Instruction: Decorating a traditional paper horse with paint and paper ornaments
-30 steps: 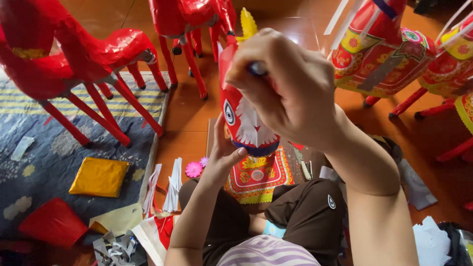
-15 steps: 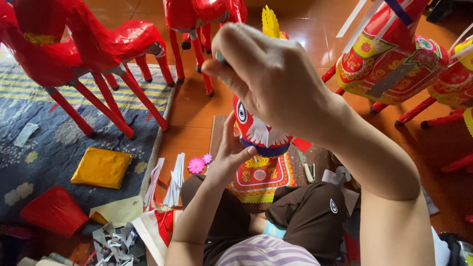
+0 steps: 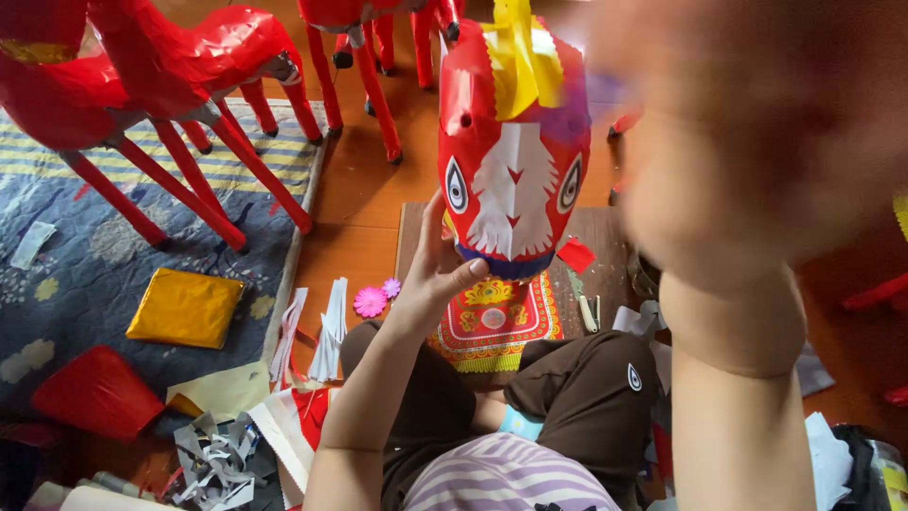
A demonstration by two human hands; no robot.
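My left hand [image 3: 435, 274] grips a red paper animal head [image 3: 511, 180] from below at its left side. The head faces me, with a white muzzle, two drop-shaped eyes and a yellow paper crest [image 3: 515, 57] on top. It hangs above a red and gold printed sheet [image 3: 492, 322] lying on a wooden board [image 3: 605, 237] by my knees. Very close to the camera at the upper right, my right hand [image 3: 757, 142] is raised and badly blurred. Its fingers and anything in them cannot be made out.
Red paper animal figures [image 3: 189, 57] on thin legs stand on a blue patterned rug [image 3: 85, 255] at the left. A folded yellow foil [image 3: 184, 308], a red foil sheet [image 3: 95, 393], white paper strips [image 3: 331, 326], pink paper flowers [image 3: 371, 301] and paper scraps [image 3: 213, 459] lie on the floor.
My right hand has risen from the top of the head toward the camera and gone blurred. The head's face is now uncovered and nearer, still in my left hand.
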